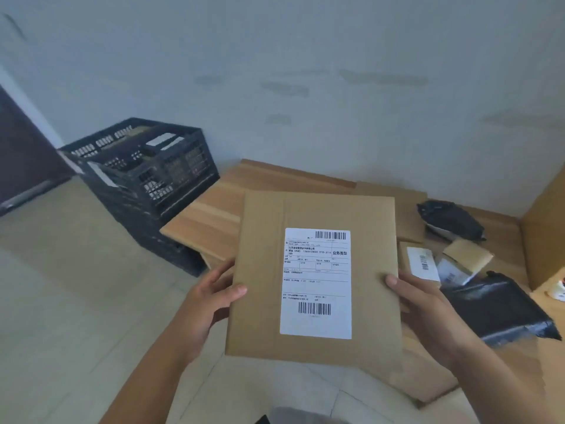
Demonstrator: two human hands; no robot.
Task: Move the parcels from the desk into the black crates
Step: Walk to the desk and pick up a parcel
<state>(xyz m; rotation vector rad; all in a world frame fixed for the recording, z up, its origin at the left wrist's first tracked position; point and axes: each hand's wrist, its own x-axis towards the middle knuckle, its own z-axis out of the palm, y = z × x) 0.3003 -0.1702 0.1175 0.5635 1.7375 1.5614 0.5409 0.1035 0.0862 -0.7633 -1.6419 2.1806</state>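
Note:
I hold a flat brown cardboard parcel (263,270) with a white shipping label up in front of me, above the desk's near left part. My left hand (211,301) grips its left edge, thumb on top. My right hand (419,304) grips its right edge the same way. The wooden desk (201,221) lies below and behind it. Stacked black crates (146,179) stand on the floor left of the desk; the top one holds parcels with white labels. More parcels lie on the desk at right: two black poly bags (449,220) (495,310) and small boxes (422,261).
A large cardboard box (544,234) stands at the right edge of the desk. Another flat cardboard parcel (403,206) lies behind the one I hold. A white wall runs behind the desk, a dark door (21,160) is at far left, and pale floor tiles spread left.

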